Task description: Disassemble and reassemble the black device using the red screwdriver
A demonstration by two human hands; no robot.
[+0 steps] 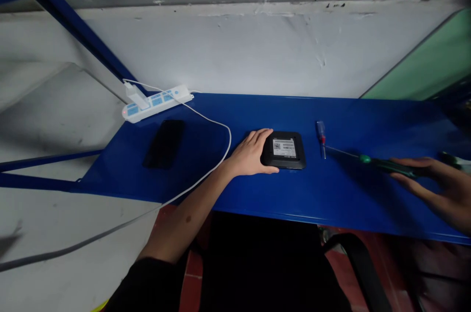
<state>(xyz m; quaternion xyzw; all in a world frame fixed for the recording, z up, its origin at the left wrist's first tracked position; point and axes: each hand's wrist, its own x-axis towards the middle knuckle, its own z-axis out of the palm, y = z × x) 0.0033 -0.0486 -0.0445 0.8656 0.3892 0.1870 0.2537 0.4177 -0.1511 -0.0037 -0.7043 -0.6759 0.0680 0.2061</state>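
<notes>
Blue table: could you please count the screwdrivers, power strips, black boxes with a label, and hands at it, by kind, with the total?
Screwdrivers: 2
Power strip: 1
Labelled black box: 1
Hands (left hand, right hand): 2
Total: 6

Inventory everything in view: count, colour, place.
Table: one, blue, centre
Box: one, black, on table
Label: one, white, on box
Small screwdriver: one, clear and red, beside box
Long screwdriver: one, green handle, right
Slab: one, black, left
Power strip: one, white, upper left
Charger: one, white, in strip
Cable: one, white, from charger
Frame: one, blue, left
Wall: one, white, behind
Panel: one, green, upper right
Armrest: one, black, lower right
Floor: one, red, bottom
Unclear item: one, dark, right edge
Sleeve: one, black, lower left
Left grip: one, bare, on box
Right grip: one, bare, holding long screwdriver
</notes>
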